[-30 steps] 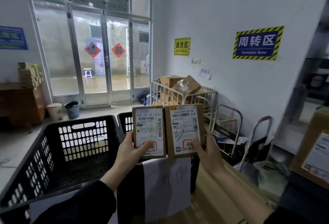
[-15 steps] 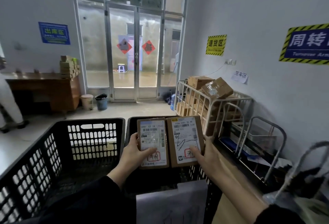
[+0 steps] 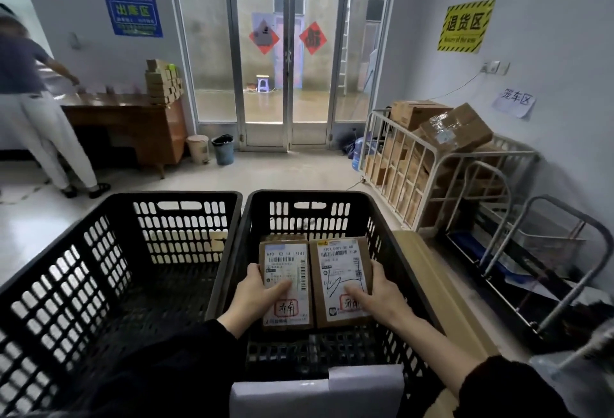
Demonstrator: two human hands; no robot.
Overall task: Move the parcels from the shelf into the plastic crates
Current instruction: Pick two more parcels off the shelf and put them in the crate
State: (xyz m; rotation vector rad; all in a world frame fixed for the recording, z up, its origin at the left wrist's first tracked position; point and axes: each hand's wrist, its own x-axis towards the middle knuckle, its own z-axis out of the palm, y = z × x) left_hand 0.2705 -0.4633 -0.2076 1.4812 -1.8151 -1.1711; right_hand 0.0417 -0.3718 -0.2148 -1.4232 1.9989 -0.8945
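Well inside the crate [image 3: 332, 194], left hand [image 3: 255, 294] pinches left parcel [image 3: 285, 263], right hand [image 3: 380, 294] right parcel [image 3: 339, 261], edges touching.

Open-topped left crate [image 3: 186, 231], parcel-free inside

A blue sign [image 3: 133, 14] at upper left reads "出库区". A yellow sign [image 3: 465, 26] at upper right reads "退货区"; the paper note [image 3: 514, 102] below it says "笼车区". At lower centre, the left parcel [image 3: 285, 281] has a label reading "640- X2 14 (714)", and the right parcel [image 3: 342, 279] has one beginning "370A E601". Both bear a red "济南" stamp.
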